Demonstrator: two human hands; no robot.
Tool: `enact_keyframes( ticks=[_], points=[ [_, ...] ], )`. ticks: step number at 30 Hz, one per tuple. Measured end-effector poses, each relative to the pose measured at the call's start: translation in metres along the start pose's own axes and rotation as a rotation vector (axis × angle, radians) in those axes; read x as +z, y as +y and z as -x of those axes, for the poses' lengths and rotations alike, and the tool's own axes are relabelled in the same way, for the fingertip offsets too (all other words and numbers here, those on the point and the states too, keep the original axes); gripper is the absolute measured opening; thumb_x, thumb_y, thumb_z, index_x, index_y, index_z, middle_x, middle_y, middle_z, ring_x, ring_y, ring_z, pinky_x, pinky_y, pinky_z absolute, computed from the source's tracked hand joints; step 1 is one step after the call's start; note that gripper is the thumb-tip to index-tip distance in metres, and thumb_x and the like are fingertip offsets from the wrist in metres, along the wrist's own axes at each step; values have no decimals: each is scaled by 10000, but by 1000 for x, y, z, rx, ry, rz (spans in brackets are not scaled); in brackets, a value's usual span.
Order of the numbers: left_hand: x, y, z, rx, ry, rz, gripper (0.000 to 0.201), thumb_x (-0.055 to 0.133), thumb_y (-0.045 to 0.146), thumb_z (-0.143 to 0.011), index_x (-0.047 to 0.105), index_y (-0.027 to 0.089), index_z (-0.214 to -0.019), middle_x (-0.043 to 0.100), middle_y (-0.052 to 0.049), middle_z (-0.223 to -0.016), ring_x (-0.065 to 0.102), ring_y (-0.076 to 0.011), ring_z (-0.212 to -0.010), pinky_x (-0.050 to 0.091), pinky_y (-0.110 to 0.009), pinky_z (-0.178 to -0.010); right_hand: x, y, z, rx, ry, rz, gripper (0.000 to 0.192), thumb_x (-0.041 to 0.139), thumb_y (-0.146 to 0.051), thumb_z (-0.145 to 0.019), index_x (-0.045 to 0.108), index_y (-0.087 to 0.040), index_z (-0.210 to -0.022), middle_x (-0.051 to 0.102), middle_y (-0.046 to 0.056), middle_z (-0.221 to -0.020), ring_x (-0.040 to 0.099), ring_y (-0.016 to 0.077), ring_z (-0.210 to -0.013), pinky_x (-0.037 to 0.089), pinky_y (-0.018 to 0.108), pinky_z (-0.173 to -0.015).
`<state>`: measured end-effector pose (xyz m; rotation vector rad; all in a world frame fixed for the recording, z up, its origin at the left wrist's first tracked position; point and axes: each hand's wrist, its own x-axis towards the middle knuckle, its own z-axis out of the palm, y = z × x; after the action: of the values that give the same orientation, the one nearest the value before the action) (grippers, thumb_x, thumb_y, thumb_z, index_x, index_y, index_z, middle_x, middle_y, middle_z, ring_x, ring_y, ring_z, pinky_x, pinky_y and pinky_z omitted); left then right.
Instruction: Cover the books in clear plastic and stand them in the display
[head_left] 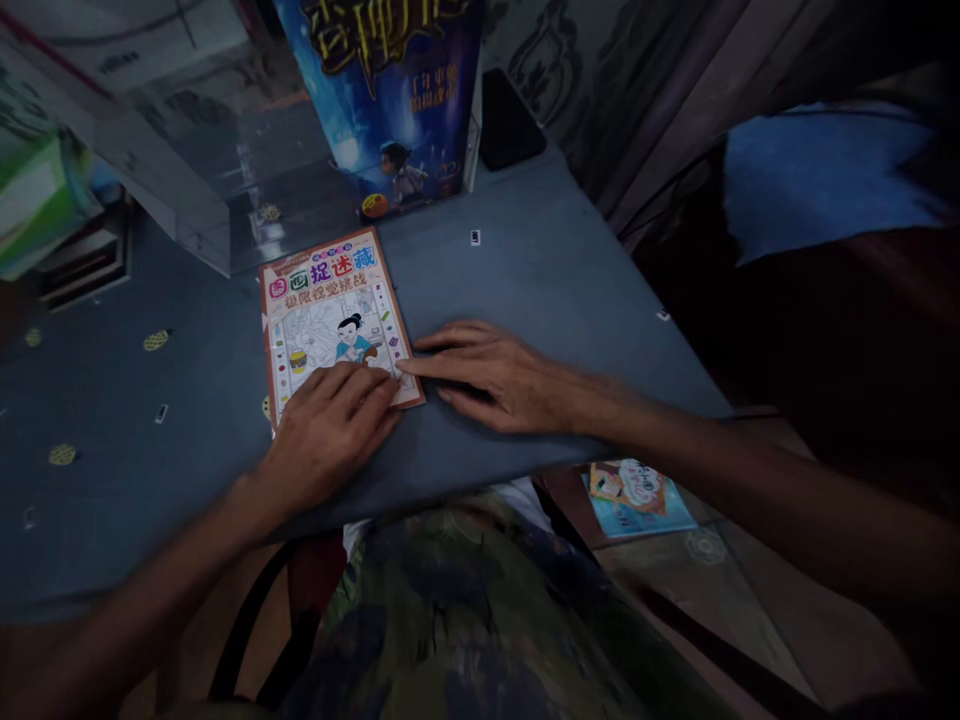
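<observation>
A thin picture book [330, 325] with an orange-brown border lies face up on the grey-blue table. Its cover shows colourful Chinese characters and a drawn figure in blue. Resting flat over the book's lower edge is my left hand [334, 420], fingers stretched and palm down. My right hand [499, 375] lies palm down on the table at the book's right side, its fingers extended, one fingertip at the cover's lower right edge. Neither hand grips anything.
A tall blue book [405, 130] stands upright behind the picture book, beside a clear stand [187, 215]. A dark phone [510, 120] lies at the back. Stacked books [86, 255] are at left. Another book [641, 500] lies below the table's front edge.
</observation>
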<state>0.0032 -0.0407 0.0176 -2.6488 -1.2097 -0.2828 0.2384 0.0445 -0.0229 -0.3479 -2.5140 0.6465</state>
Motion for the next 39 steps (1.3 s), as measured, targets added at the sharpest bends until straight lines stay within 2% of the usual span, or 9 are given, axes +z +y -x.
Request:
enact_keyframes(
  ticks=[6,15,20,24,27,33,39],
  points=[
    [-3,1,-1,17,32,-16,175,531,226,-1007,674,140,-1060,743,-89,-1017,660,-234,-917,546,-362,-770,-2,-2,1,21,3,-29,517,495,-161,-980,499,-243,-1491,696,107,-1254,613,246,-1200,493,491,-1042],
    [-7,-1,-1,8,-19,53,223,503,188,-1006,701,114,-1076,751,-105,-1033,673,-243,-910,582,-392,-772,-4,-3,1,19,10,-83,549,489,-159,-987,447,-262,-1524,700,83,-1236,621,223,-1142,502,453,-1018],
    [-6,2,0,-40,-51,58,239,502,230,-1011,709,159,-1108,743,-107,-1061,676,-251,-940,579,-406,-799,-4,-5,2,24,4,-74,493,496,-171,-987,518,-249,-1474,722,79,-1163,640,221,-1102,512,437,-1002],
    [-1,7,5,-48,-34,25,232,532,209,-994,701,178,-1150,734,-119,-1090,676,-268,-1001,571,-419,-845,1,-9,4,-59,38,-52,408,497,-165,-990,616,-230,-1374,751,75,-1095,653,215,-1082,537,405,-956],
    [3,14,11,-33,-4,-22,272,533,158,-978,687,172,-1202,731,-133,-1138,671,-286,-1071,566,-437,-889,4,-15,6,-111,60,-4,381,493,-133,-980,652,-211,-1317,773,72,-1064,658,220,-1083,539,412,-956],
    [2,23,28,-9,-18,-38,364,462,89,-974,646,118,-1287,697,-148,-1294,626,-304,-1241,544,-459,-1006,6,-24,8,-89,20,103,348,491,-114,-971,677,-174,-1259,779,90,-1116,670,241,-1103,552,440,-959],
    [-9,7,67,-113,23,22,390,510,130,-976,610,175,-1350,717,-122,-1274,653,-284,-1224,582,-455,-980,5,-24,8,-81,15,85,357,498,-126,-975,683,-204,-1270,784,87,-1111,678,236,-1112,576,429,-933]
  ],
)
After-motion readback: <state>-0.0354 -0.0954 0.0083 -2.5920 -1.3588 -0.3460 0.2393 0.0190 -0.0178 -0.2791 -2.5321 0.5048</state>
